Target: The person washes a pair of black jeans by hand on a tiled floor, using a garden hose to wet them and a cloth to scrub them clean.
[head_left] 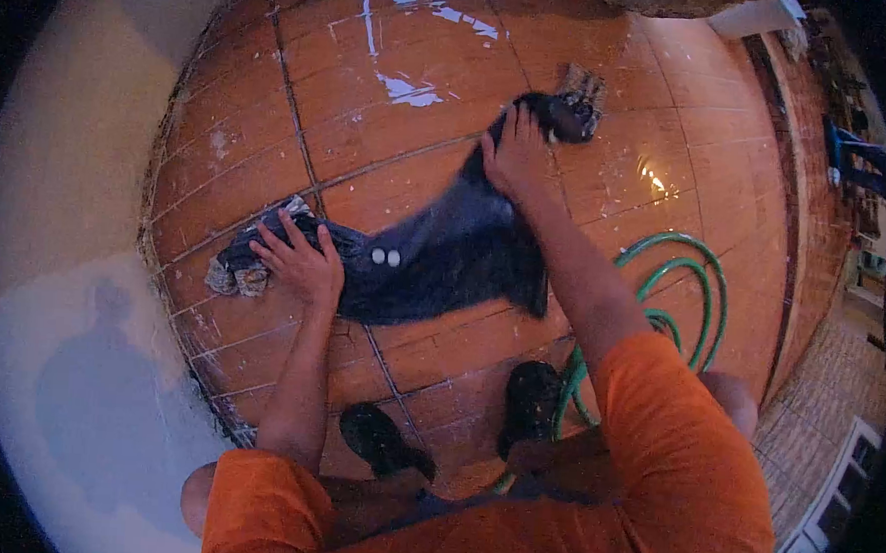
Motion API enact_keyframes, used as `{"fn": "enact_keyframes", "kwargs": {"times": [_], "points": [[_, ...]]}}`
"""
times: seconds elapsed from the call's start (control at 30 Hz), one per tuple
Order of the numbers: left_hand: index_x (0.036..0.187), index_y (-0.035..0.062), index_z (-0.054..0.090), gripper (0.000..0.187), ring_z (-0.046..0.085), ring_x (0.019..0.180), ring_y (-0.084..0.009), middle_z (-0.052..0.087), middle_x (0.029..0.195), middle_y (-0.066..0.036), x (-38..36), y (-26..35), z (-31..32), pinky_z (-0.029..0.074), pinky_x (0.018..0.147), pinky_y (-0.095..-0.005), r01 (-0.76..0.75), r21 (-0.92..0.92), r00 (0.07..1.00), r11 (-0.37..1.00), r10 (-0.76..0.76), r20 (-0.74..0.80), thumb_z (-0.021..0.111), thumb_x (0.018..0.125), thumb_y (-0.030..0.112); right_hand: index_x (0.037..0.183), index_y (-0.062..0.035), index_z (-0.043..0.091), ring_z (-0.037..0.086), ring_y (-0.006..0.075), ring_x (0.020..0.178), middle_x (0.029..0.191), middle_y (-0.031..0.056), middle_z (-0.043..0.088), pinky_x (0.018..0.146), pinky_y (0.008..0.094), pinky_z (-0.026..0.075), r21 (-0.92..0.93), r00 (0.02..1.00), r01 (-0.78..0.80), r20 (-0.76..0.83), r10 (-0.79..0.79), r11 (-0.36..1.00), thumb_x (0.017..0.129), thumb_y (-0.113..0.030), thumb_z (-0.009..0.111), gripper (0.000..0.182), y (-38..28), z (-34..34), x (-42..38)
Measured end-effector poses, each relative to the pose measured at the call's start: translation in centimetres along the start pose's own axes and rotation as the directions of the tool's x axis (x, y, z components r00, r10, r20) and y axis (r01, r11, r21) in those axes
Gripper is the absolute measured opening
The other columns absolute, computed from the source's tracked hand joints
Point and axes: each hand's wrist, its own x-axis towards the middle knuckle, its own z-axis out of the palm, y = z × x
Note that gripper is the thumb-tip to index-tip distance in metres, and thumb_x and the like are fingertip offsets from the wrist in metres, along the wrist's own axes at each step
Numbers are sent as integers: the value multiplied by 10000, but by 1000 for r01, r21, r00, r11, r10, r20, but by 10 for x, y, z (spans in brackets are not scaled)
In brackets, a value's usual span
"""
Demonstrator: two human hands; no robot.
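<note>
A dark wet garment (444, 257) is stretched out on the floor, with two small round white spots (386, 258) near its middle left. Its ends are bunched, and a patterned grey-and-tan part (581, 88) shows at the upper right. A similar patterned bit sticks out at the left end. My left hand (306, 261) lies palm down on the left end, fingers spread. Farther away, my right hand (518, 155) rests flat on the upper right part, its fingers stretched out. What lies under the palms is hidden.
Wet orange tiles (238, 166) form the floor, with shiny water patches. A coiled green hose (716, 266) lies at the right, beside my right arm. My dark shoes (531, 406) stand just below the garment. A pale wall (66, 207) rises at the left.
</note>
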Motion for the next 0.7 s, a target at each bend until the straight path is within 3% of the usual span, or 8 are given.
{"fn": "enact_keyframes", "kwargs": {"times": [0.07, 0.13, 0.17, 0.27, 0.37, 0.5, 0.57, 0.7], "points": [[1522, 69, 328, 685, 140, 1417, -597, 207, 1552, -327, 5, 5, 5, 240, 1125, -650, 22, 9, 1000, 1000, -22, -7, 521, 979, 440, 1454, 109, 309, 244, 504, 1418, 1542, 321, 255, 1164, 575, 205, -187, 991, -87, -116, 66, 979, 982, -428, 476, 734, -15, 13, 31], [1517, 59, 335, 683, 132, 1418, -599, 193, 1555, -328, 2, 3, 3, 236, 1133, -639, -7, 6, 999, 1000, 7, -37, 531, 975, 426, 1458, 100, 312, 249, 492, 1421, 1542, 318, 258, 1168, 568, 200, -200, 997, 0, -76, -16, 980, 976, -428, 485, 735, -36, 13, -30], [1517, 59, 335, 683, 132, 1418, -599, 193, 1555, -328, 2, 7, 1, 236, 1133, -639, -1, 2, 999, 1000, 1, -35, 531, 975, 426, 1447, 102, 314, 228, 522, 1421, 1544, 335, 224, 1175, 575, 181, -177, 1000, -23, 7, 24, 984, 919, -403, 573, 775, -56, 6, -77], [1516, 55, 331, 680, 125, 1418, -602, 183, 1557, -330, -30, 11, -15, 237, 1136, -633, -13, -34, 997, 999, 15, 74, 536, 973, 408, 1463, 111, 288, 221, 526, 1418, 1531, 341, 240, 1159, 636, 152, -182, 981, -32, 182, 66, 983, 898, -387, 594, 813, -79, -12, -195], [1516, 48, 326, 674, 124, 1418, -603, 172, 1556, -340, -47, 20, -14, 237, 1131, -642, -56, -95, 992, 994, 66, 106, 536, 974, 389, 1467, 114, 279, 224, 540, 1408, 1529, 346, 238, 1146, 666, 142, -167, 960, -106, 239, 144, 980, 902, -385, 589, 815, -67, -14, -160], [1502, 18, 331, 676, 141, 1413, -601, 178, 1543, -362, -19, 36, -10, 237, 1130, -645, -35, -64, 992, 997, 43, 118, 539, 973, 384, 1460, 108, 302, 272, 490, 1412, 1534, 340, 255, 1150, 572, 231, -88, 996, -94, -16, 93, 992, 949, -408, 526, 760, -20, -2, -10], [1496, 8, 334, 675, 147, 1412, -601, 182, 1538, -368, 11, 51, 1, 231, 1135, -641, -33, -66, 995, 997, 39, 91, 539, 973, 382, 1458, 100, 316, 263, 503, 1415, 1541, 335, 255, 1155, 580, 221, -173, 999, -6, -37, -1, 985, 959, -422, 510, 747, 11, 3, 60], [1489, 13, 349, 645, 164, 1410, -594, 222, 1532, -357, 49, 62, 17, 218, 1155, -611, -91, -67, 995, 994, 88, -49, 536, 981, 364, 1465, 101, 305, 208, 512, 1438, 1552, 328, 237, 1174, 576, 182, -242, 996, -33, -88, 12, 970, 967, -421, 498, 746, -11, 6, 6]]}}
